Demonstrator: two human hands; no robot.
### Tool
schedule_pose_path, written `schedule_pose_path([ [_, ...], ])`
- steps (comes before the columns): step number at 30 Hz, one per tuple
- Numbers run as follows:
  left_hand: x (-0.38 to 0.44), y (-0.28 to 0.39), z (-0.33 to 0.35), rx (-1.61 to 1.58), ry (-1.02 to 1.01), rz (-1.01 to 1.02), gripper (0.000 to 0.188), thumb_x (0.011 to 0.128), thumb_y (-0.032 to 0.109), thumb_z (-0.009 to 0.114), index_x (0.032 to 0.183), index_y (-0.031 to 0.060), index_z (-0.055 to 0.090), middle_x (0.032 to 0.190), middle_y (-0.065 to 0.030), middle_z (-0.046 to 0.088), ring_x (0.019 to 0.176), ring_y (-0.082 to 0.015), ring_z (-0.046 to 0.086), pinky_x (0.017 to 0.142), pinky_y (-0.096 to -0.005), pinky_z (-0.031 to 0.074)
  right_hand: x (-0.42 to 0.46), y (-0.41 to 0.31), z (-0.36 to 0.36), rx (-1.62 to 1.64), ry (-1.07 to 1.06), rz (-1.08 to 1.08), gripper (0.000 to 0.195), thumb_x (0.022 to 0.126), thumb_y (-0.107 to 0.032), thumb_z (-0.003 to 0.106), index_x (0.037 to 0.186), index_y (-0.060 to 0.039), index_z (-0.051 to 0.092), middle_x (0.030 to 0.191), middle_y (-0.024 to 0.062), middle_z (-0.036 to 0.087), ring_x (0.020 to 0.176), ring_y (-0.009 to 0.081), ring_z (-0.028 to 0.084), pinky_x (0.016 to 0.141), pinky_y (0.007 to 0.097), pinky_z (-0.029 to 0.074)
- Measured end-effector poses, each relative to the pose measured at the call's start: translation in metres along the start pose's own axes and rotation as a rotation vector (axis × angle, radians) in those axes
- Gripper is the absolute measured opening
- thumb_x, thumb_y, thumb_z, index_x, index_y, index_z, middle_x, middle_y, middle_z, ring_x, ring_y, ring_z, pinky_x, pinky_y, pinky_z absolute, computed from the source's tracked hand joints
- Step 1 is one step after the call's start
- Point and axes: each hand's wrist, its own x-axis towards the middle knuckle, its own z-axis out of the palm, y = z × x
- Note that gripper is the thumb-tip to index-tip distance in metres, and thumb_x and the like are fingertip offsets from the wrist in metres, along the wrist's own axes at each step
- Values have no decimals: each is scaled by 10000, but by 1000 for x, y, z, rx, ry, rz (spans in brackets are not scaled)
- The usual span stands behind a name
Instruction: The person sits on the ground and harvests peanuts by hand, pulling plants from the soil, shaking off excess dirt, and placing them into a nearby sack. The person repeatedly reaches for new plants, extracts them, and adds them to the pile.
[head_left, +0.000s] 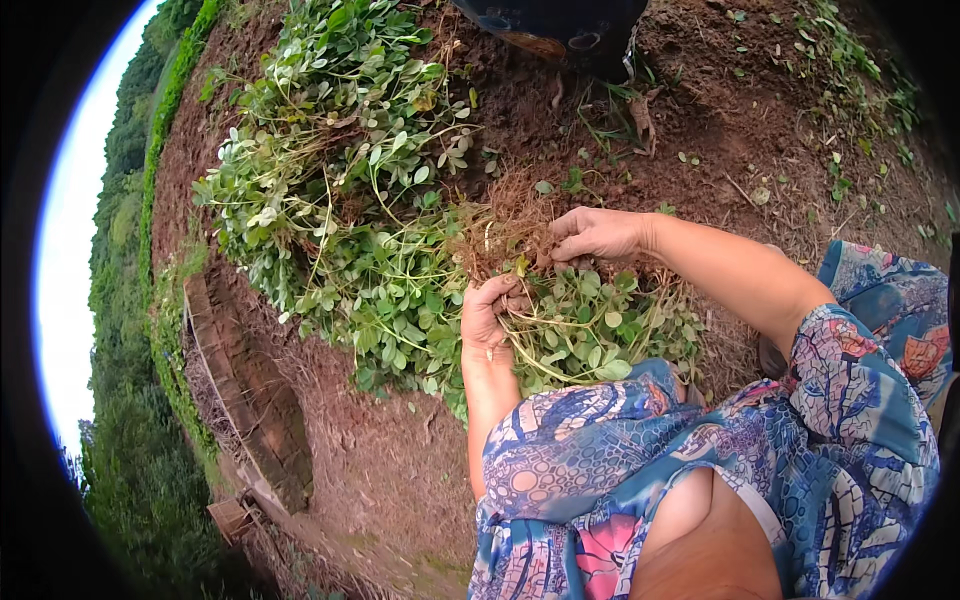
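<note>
My left hand (495, 304) is closed around the stems of an uprooted leafy plant (585, 322), which looks like a peanut plant. Its leaves spread towards my lap, and a tangle of brown, soil-covered roots (499, 232) sticks out beyond my fist. At the right side of those roots, the fingers of my right hand (596, 236) pinch into the tangle. Whether a pod lies between these fingertips is hidden. A large heap of similar pulled plants (322, 180) lies just left of both hands, partly under the left one.
A dark container (555, 30), probably a bucket, stands on the reddish soil (720, 127) at the top. Loose leaves and dry stalks are scattered at right. An earthen ledge (247, 390) lies at lower left, with trees (120, 315) beyond.
</note>
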Motion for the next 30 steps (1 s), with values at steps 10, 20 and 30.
schedule_pose_path([
  [10,-17,4,30,373,131,96,272,741,-9,649,1001,-24,571,761,-69,624,569,-118,591,458,-205,481,28,62,47,-513,78,-458,456,927,-448,470,1079,-26,557,980,188,616,900,327,586,807,401,447],
  [20,-130,53,50,549,323,242,465,719,-33,652,1154,-51,489,906,-138,639,657,-175,632,479,-226,506,11,5,120,-519,-206,-241,443,833,-466,592,908,-29,593,796,138,597,709,259,558,660,370,448],
  [30,-120,37,50,556,151,159,503,703,-12,722,1161,-30,512,985,-104,634,800,-182,633,651,-259,525,12,10,124,-469,-38,-497,498,888,-489,517,1245,-141,518,1200,144,556,1094,348,525,954,398,403],
])
